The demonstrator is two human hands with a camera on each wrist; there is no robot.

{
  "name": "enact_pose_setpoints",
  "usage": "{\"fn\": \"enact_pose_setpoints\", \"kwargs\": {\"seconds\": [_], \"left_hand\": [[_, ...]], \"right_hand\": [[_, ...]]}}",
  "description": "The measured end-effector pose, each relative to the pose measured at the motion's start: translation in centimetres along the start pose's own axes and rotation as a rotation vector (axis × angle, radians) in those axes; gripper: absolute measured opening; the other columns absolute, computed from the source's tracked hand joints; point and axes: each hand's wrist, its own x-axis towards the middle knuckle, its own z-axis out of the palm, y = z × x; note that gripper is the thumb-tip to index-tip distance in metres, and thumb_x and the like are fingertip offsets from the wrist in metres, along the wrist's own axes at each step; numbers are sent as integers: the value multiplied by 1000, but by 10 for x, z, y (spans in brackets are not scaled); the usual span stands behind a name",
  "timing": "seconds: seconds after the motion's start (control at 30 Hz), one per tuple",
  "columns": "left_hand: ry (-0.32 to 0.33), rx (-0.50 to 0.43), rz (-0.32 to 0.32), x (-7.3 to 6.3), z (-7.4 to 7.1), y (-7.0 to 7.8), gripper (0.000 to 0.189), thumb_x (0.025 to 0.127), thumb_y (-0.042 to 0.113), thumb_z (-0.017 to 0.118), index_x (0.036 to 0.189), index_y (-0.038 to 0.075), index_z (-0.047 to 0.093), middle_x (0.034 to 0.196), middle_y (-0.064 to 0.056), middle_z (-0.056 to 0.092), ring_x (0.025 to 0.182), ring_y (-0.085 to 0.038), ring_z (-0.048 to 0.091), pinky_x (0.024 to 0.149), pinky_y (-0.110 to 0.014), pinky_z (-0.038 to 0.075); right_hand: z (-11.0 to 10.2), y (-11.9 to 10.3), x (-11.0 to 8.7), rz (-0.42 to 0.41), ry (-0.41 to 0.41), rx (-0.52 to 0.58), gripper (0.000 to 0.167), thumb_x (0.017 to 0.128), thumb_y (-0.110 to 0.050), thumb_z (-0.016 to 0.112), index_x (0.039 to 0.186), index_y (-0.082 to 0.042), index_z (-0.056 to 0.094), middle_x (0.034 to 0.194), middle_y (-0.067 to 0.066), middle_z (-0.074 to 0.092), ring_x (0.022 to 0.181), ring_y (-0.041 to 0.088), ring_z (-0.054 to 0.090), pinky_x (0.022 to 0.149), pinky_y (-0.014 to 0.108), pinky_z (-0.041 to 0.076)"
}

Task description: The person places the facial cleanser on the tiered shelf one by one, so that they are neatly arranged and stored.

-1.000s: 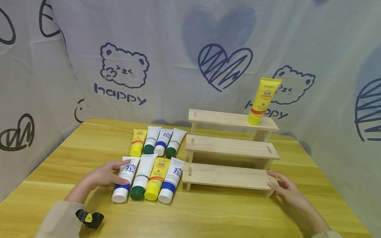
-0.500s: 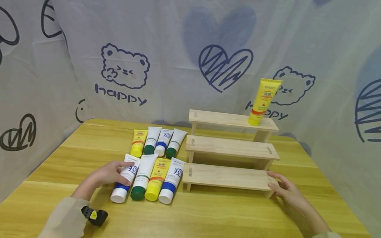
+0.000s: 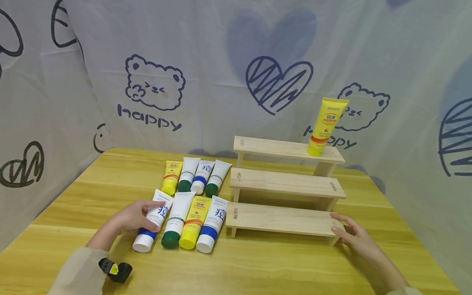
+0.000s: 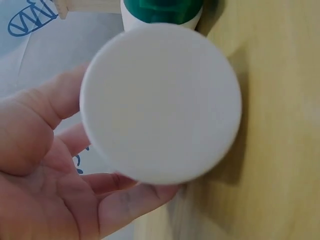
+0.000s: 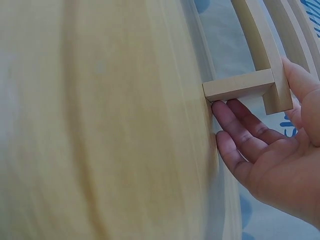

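your left hand [image 3: 134, 216] pinched the blue-banded tube [image 3: 156, 215] between thumb and fingers, at the left end of the front row; a green-capped tube [image 3: 178, 217] lay just beside it; farther right, a yellow tube [image 3: 327, 125] stood cap-down on the wooden stand [image 3: 278, 221], whose bottom step your right hand [image 3: 355, 237] clasped at the right end

In left-wrist view, the cap [image 4: 161, 105] hides its tube [image 3: 156, 215].

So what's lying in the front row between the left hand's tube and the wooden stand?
In the head view, three things: a green-capped white tube, then a yellow tube, then a blue-banded white tube nearest the stand.
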Motion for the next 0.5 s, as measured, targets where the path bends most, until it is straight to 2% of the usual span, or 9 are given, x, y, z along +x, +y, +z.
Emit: {"fn": "enact_pose_setpoints", "kwargs": {"seconds": [0.13, 0.5], "left_hand": [[1, -42, -3, 0, -2, 0, 78, 66, 7, 78, 134, 3, 38, 110, -31, 41, 87, -33, 49, 67, -39, 49], [45, 39, 13, -6, -15, 10, 78, 68, 13, 77, 135, 5, 37, 114, -33, 38, 86, -33, 49, 64, -38, 48]], "right_hand": [[0, 1, 0, -3, 3, 3, 39, 93, -7, 47, 131, -7, 40, 105, 13, 53, 87, 8, 55, 68, 27, 48], [1, 0, -1, 11, 16, -13, 41, 92, -8, 48, 132, -5, 38, 108, 18, 52, 86, 8, 55, 67, 28, 48]]}}
